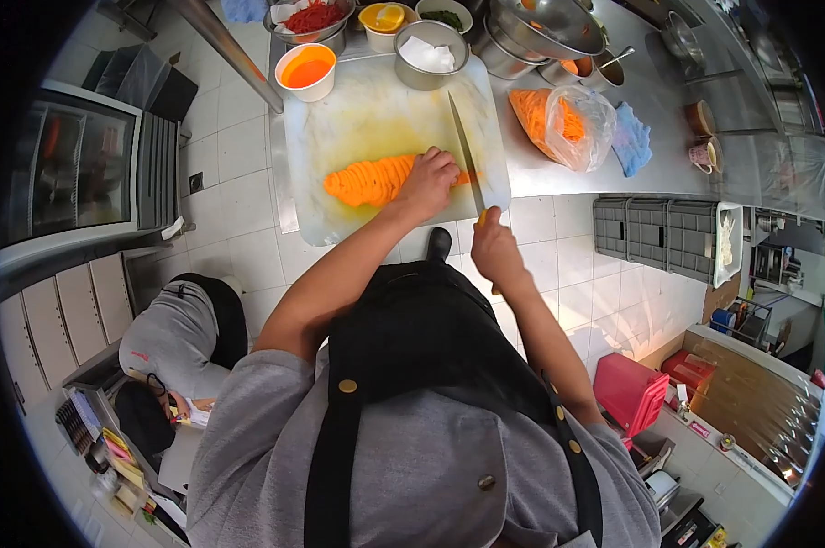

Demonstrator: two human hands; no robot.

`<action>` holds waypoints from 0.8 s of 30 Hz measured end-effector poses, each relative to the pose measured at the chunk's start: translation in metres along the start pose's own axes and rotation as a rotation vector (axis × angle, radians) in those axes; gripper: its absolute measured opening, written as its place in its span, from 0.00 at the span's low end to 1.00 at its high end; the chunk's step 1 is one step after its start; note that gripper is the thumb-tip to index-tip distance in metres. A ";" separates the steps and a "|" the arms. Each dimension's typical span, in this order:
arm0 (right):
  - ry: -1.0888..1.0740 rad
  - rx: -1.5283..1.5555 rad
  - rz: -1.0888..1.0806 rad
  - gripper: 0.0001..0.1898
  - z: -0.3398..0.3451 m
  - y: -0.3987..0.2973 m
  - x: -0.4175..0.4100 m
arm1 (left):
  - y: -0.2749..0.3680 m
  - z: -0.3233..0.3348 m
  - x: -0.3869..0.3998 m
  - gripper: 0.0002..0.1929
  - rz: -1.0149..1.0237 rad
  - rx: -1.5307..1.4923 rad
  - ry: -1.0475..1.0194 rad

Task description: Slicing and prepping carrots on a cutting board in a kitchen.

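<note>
A row of overlapping orange slices, likely carrot (371, 179), lies across the white cutting board (398, 109), which has yellow-orange stains. My left hand (431, 179) rests with bent fingers on the right part of the row, pressing it to the board. In my right hand (498, 250) is the yellow handle of a long kitchen knife (463, 140); its blade points away from me, just right of my left fingers, over the thin orange end piece (468, 177). Whether the edge touches that piece cannot be told.
At the board's far edge stand a cup of orange liquid (307, 71) and a metal pot with white paper (431, 55). To the right lie a plastic bag of shredded carrot (563, 127) and a blue cloth (631, 139). A co-worker (172, 335) bends down behind me at left.
</note>
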State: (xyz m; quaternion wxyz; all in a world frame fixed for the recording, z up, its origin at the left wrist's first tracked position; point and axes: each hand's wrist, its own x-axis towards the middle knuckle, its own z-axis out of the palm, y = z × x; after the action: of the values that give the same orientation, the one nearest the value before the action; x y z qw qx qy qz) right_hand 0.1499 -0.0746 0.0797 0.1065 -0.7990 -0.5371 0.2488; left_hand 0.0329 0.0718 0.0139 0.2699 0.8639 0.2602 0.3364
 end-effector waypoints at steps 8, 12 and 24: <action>0.008 -0.020 0.023 0.16 0.010 -0.003 0.001 | 0.001 -0.001 0.001 0.03 -0.031 -0.021 -0.017; -0.003 -0.053 -0.017 0.17 -0.007 -0.016 -0.009 | -0.003 0.001 -0.004 0.05 -0.041 -0.010 -0.041; -0.001 -0.032 0.055 0.17 0.015 -0.015 -0.006 | -0.002 0.002 0.001 0.07 -0.051 -0.024 -0.031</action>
State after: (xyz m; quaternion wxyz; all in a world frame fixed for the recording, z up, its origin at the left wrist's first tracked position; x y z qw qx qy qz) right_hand 0.1285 -0.0754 0.0754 0.0866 -0.8149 -0.5190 0.2432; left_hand 0.0346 0.0734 0.0121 0.2927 0.8588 0.2740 0.3190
